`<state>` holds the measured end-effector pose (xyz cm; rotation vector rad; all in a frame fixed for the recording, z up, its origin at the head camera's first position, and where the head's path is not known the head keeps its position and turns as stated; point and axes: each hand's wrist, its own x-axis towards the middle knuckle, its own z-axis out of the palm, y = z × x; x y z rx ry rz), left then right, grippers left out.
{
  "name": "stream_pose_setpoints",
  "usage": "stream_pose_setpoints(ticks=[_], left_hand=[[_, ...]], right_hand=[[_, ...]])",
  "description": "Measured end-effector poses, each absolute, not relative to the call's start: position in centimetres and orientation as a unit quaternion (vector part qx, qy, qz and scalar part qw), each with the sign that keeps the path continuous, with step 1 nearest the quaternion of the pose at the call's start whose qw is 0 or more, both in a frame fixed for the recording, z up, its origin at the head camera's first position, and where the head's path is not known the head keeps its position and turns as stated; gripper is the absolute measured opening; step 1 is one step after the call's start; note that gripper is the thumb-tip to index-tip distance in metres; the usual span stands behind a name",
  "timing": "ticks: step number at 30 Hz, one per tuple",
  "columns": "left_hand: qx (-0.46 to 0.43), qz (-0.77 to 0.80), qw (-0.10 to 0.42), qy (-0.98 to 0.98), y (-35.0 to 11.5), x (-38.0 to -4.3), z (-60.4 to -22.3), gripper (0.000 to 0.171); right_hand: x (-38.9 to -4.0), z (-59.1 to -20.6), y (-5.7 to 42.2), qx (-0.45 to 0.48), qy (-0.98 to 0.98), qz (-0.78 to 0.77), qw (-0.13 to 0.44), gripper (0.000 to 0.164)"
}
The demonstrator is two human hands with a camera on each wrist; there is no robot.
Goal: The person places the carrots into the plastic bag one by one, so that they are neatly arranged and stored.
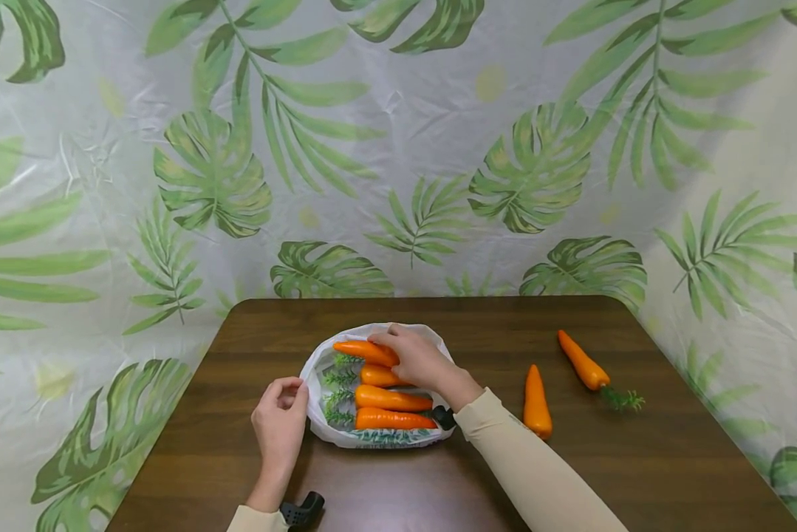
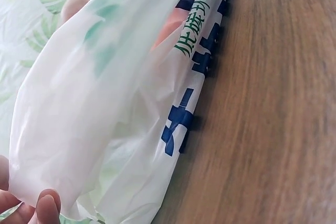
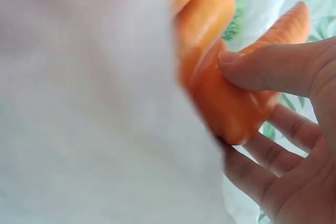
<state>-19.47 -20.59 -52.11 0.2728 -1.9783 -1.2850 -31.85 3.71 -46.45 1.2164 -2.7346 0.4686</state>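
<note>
A white plastic bag (image 1: 314, 403) lies with its mouth spread on the table, and several orange carrots (image 1: 391, 399) rest side by side in it, some with green tops to the left. My left hand (image 1: 280, 417) pinches the bag's left rim; the left wrist view shows thumb and fingers on the thin plastic (image 2: 126, 87). At the bag's far side my right hand (image 1: 419, 358) grips a carrot (image 1: 365, 352) by its thick end, its tip pointing left. In the right wrist view the thumb lies across that carrot (image 3: 233, 103), while the bag wall hides much of the rest.
Right of the bag, two carrots lie on the brown wooden table (image 1: 398, 488): one without visible greens (image 1: 537, 403), the other with a green top (image 1: 583, 362). Behind the table hangs a leaf-patterned curtain (image 1: 431, 155).
</note>
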Motion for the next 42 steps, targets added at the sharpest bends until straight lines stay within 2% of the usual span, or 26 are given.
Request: stream_pose_setpoints(ticks=[9,26,42], left_hand=[[0.116,-0.500,0.373,-0.773,-20.4,-19.4,-51.9,0.006],[0.114,-0.502,0.377,-0.770,-20.5,-19.4,-52.3,0.009],[0.111,-0.503,0.378,-0.769,-20.5,-19.2,-52.0,0.008]], right_hand=[[-32.0,-46.7,3.3,0.409,-0.904,0.108,0.058,0.055],[-30.9,-46.1,3.7,0.391,-0.910,0.123,0.064,0.055],[-28.4,-43.2,7.8,0.323,-0.920,0.194,0.102,0.058]])
